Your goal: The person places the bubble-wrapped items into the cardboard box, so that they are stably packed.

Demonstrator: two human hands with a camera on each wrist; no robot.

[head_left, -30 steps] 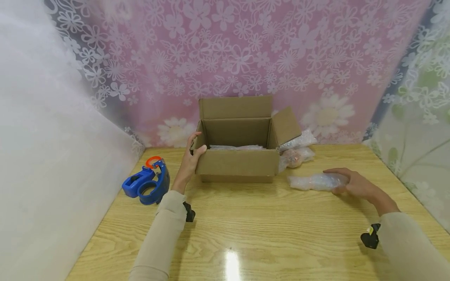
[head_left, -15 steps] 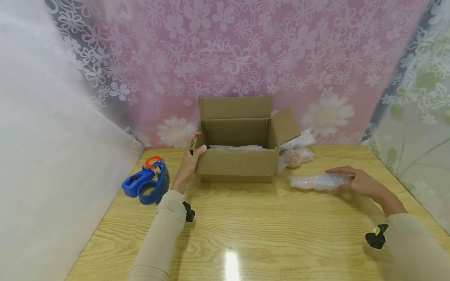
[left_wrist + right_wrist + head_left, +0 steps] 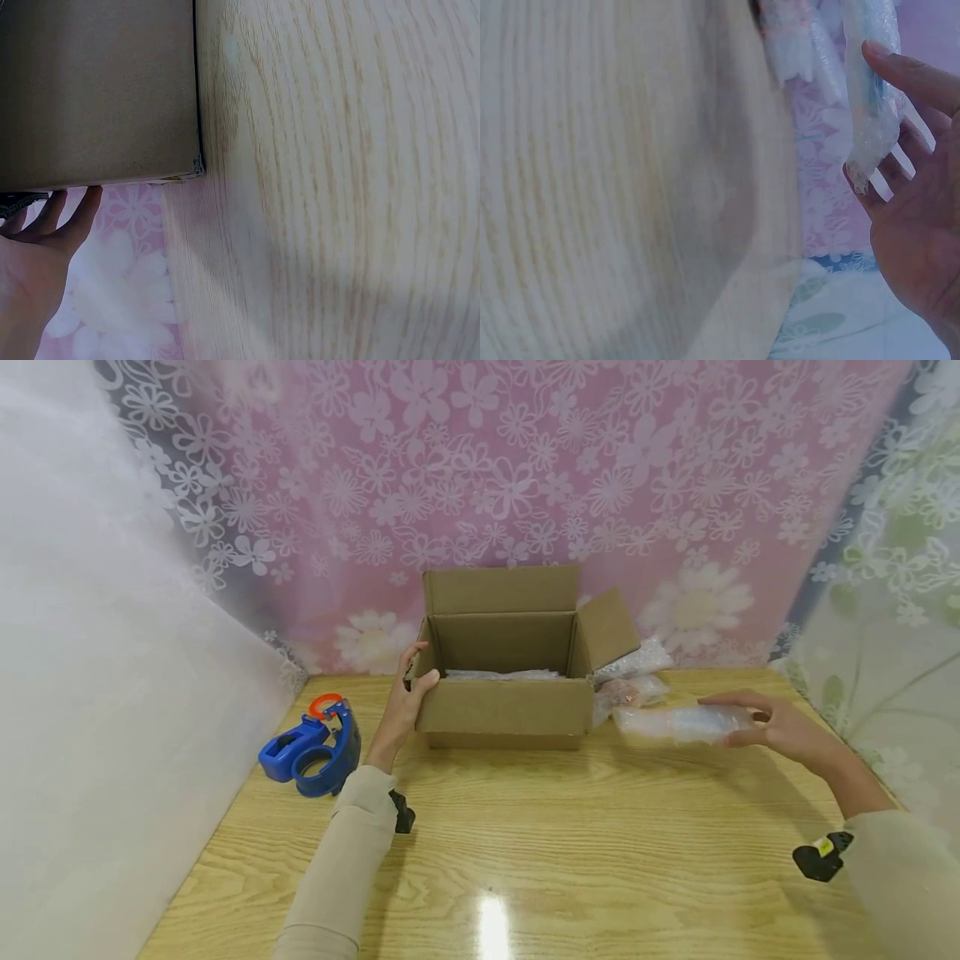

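An open cardboard box (image 3: 504,708) stands at the middle back of the table in the head view. My left hand (image 3: 397,710) holds its left side, thumb over the front flap. In the left wrist view, the fingertips (image 3: 91,196) press against the box wall (image 3: 97,90). Clear bubble-wrapped material (image 3: 502,676) shows inside the box. To the right, my right hand (image 3: 787,735) pinches one end of a long bubble-wrapped package (image 3: 675,724), raised off the table. The right wrist view shows the thumb on one side of that package (image 3: 876,105) and the fingers behind; its contents look bluish through the wrap.
Beside the box's right flap (image 3: 609,627) lie two more bubble-wrapped packages, a whitish one (image 3: 641,660) and a reddish one (image 3: 630,692). Blue tape dispensers (image 3: 288,750) sit left of my left forearm, near an orange ring (image 3: 326,705). A floral curtain (image 3: 510,485) hangs behind the table (image 3: 600,843).
My right hand has lifted the bubble-wrapped package off the table and shifted a little to the right and away. The left hand and the box keep their places.
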